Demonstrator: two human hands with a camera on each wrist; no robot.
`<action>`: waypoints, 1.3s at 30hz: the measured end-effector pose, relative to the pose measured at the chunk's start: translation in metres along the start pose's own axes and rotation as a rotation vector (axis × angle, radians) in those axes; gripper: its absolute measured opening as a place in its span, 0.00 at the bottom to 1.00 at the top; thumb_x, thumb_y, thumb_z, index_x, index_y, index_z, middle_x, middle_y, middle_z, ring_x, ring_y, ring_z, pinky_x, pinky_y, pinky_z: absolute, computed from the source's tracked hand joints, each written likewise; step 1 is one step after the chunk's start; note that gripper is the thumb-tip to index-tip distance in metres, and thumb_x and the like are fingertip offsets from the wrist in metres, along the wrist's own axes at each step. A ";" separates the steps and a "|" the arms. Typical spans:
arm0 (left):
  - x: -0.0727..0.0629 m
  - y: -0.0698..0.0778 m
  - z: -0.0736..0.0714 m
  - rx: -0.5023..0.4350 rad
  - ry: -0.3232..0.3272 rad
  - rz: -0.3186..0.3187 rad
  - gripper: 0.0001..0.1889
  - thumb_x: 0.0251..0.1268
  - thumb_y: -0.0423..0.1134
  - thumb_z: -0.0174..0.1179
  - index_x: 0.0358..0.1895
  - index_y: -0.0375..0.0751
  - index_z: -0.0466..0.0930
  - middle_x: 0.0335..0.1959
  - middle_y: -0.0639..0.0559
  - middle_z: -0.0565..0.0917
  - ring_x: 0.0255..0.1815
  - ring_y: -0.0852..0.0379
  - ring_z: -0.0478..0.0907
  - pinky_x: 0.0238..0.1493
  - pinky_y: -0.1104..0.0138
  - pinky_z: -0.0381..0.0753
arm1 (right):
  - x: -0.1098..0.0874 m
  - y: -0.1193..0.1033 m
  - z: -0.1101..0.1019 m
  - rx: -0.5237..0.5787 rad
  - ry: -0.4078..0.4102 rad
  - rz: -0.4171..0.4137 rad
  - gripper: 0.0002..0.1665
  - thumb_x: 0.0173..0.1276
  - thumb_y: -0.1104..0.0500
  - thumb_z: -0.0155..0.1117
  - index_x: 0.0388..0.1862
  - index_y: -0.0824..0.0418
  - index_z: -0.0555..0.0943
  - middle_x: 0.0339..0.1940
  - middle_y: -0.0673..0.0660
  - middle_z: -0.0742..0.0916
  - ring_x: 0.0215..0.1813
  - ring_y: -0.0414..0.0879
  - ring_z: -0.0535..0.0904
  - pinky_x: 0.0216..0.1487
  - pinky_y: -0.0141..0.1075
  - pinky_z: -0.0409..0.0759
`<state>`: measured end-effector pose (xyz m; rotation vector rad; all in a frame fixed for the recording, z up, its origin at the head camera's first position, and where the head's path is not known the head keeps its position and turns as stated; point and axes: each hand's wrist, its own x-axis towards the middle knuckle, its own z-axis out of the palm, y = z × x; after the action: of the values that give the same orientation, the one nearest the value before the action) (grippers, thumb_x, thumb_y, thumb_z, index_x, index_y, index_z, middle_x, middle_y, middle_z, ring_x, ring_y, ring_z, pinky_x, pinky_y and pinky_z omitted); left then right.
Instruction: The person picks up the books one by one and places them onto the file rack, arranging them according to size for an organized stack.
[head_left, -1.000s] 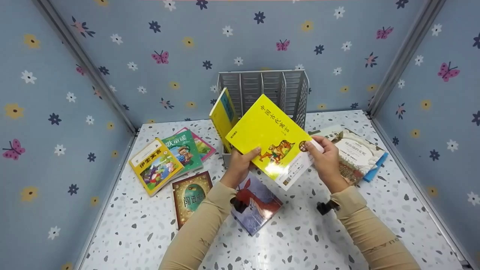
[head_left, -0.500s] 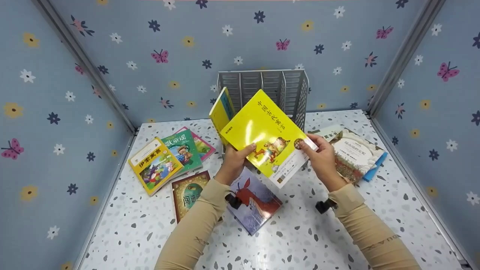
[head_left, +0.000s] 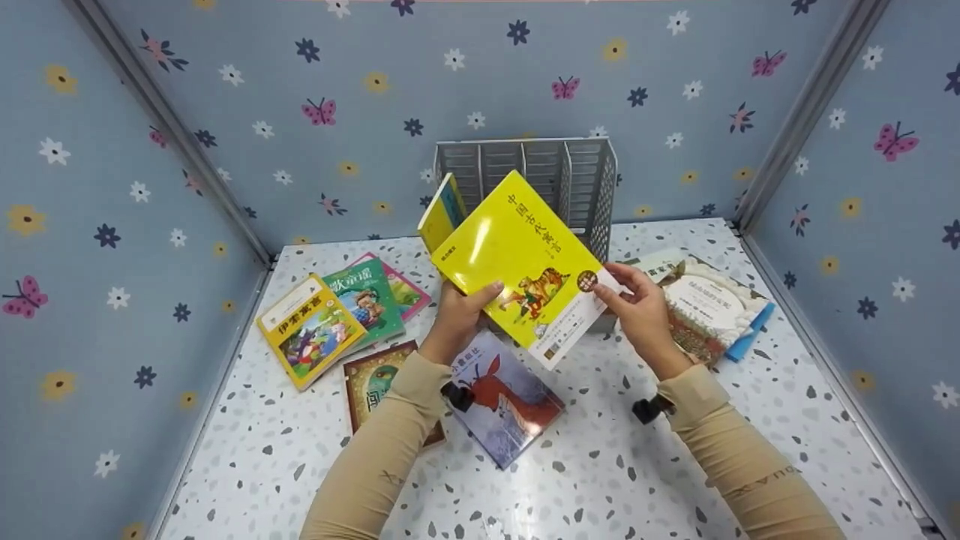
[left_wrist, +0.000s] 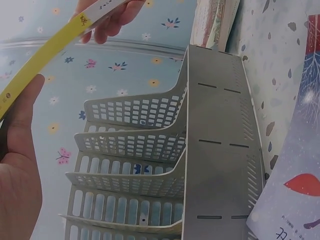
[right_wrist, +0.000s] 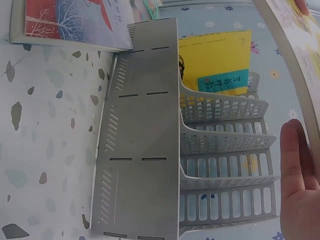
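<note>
A yellow book (head_left: pixel 517 255) with a tiger picture and a white band along its lower right side hangs tilted in front of the grey book rack (head_left: pixel 602 202). My left hand (head_left: pixel 456 319) grips its lower left edge, thumb on the cover. At the right corner my right hand (head_left: pixel 639 311) pinches it, thumb over the white band. In the left wrist view the yellow book (left_wrist: pixel 47 52) shows nearly edge-on. A second yellow book (right_wrist: pixel 215 57) with a teal patch stands in the rack's leftmost compartment. The held book hides part of the rack.
At left lie overlapping books, with an orange-bordered book (head_left: pixel 311 334) on top. A brown-gold book (head_left: pixel 367 382) and a purple book with a red animal (head_left: pixel 510 405) lie in front. More books (head_left: pixel 709 300) overlap at right. Flowered walls (head_left: pixel 375 45) enclose the speckled table (head_left: pixel 600 480).
Both hands have shifted the held yellow book a little left and upward, away from the right-hand pile. More of the purple book's title now shows. The other books have not moved.
</note>
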<state>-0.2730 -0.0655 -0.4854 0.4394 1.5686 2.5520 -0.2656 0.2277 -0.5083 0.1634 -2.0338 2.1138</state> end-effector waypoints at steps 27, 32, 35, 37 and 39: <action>-0.001 0.016 -0.028 0.320 0.268 0.084 0.21 0.76 0.32 0.65 0.67 0.35 0.72 0.53 0.44 0.86 0.50 0.55 0.89 0.54 0.59 0.93 | 0.008 0.038 -0.013 -0.423 -0.051 -0.130 0.33 0.71 0.66 0.77 0.72 0.72 0.79 0.62 0.74 0.87 0.64 0.69 0.86 0.66 0.55 0.85; -0.004 0.018 -0.029 0.320 0.325 0.098 0.21 0.78 0.32 0.64 0.68 0.34 0.72 0.54 0.42 0.85 0.51 0.54 0.89 0.54 0.59 0.93 | 0.007 0.049 -0.016 -0.545 -0.092 -0.176 0.34 0.72 0.65 0.77 0.73 0.72 0.78 0.66 0.73 0.86 0.67 0.70 0.84 0.70 0.61 0.81; -0.005 0.021 -0.030 0.334 0.359 0.119 0.21 0.78 0.32 0.63 0.69 0.35 0.72 0.56 0.40 0.85 0.54 0.53 0.89 0.55 0.58 0.92 | 0.008 0.055 -0.015 -0.625 -0.124 -0.224 0.32 0.72 0.65 0.76 0.72 0.73 0.79 0.68 0.73 0.85 0.70 0.70 0.82 0.73 0.62 0.79; -0.006 0.024 -0.030 0.358 0.380 0.150 0.21 0.78 0.31 0.63 0.69 0.35 0.72 0.57 0.39 0.85 0.54 0.52 0.89 0.55 0.59 0.92 | 0.010 0.058 -0.015 -0.669 -0.147 -0.258 0.31 0.72 0.65 0.76 0.70 0.73 0.80 0.68 0.74 0.85 0.70 0.71 0.81 0.74 0.62 0.78; -0.006 0.027 -0.031 0.381 0.396 0.187 0.21 0.78 0.31 0.63 0.69 0.34 0.72 0.57 0.37 0.85 0.53 0.51 0.90 0.53 0.59 0.93 | 0.012 0.061 -0.014 -0.714 -0.173 -0.285 0.29 0.72 0.65 0.75 0.69 0.73 0.81 0.68 0.74 0.85 0.70 0.72 0.81 0.75 0.63 0.77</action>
<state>-0.2750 -0.1057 -0.4755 0.1140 2.2707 2.5883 -0.2896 0.2411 -0.5661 0.4918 -2.5390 1.1535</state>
